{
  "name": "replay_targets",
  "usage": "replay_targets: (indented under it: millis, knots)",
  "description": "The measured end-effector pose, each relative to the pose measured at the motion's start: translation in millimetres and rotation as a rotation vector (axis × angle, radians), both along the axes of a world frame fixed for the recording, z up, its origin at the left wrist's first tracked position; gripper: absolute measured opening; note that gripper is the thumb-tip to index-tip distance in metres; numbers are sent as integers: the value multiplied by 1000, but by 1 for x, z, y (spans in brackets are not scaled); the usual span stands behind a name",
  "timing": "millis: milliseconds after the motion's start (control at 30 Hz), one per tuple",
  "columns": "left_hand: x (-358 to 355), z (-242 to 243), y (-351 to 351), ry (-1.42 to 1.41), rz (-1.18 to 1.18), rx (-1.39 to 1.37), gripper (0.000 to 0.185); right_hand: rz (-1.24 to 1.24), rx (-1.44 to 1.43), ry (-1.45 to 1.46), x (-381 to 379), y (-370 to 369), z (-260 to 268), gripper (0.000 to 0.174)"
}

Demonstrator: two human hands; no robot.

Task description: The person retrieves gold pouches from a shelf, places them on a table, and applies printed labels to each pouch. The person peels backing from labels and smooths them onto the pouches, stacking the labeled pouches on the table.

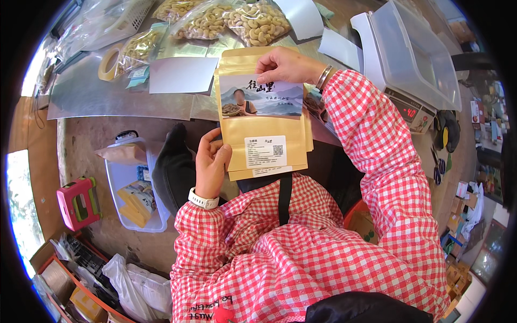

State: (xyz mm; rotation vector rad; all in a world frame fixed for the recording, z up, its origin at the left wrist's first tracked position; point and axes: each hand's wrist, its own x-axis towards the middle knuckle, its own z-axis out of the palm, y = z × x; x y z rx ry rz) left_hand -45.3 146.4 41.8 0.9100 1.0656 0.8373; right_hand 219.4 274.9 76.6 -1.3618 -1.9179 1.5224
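Observation:
A small stack of flat kraft-paper pouches (264,127) is before me, over my lap at the table's edge. The top pouch carries a printed picture band (282,99) of misty mountains and a white label (265,152) with writing and a printed code. My left hand (213,159) grips the stack's lower left edge, thumb in front. Near the pouch top, the thumb and bent fingers of my right hand (278,66) pinch at the upper edge of the picture band. Whether they hold the band alone or the pouch too, I cannot tell.
Clear bags of cashews (258,24), a tape roll (109,64) and a white card (181,74) lie on the metal-topped table. At right stands a digital scale (408,111) with a plastic bin (416,56); scissors (438,165) lie nearby. Below left are a plastic tub (161,214) and a pink stool (72,206).

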Motion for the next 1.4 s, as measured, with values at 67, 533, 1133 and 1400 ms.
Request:
replay_targets:
  millis: [67,533,1133,1400]
  knots:
    - [0,0,0,0,-1,-5,40,-1,4,-8,0,-1,0,15]
    - [5,6,-3,-3,-43,-74,40,17,40,-25,-1,0,-5,14]
    - [8,1,-5,-32,-18,-44,39,36,74,-6,-1,1,-6,15]
    - [7,2,-4,-27,-31,-49,40,42,74,-16,-1,1,-6,14]
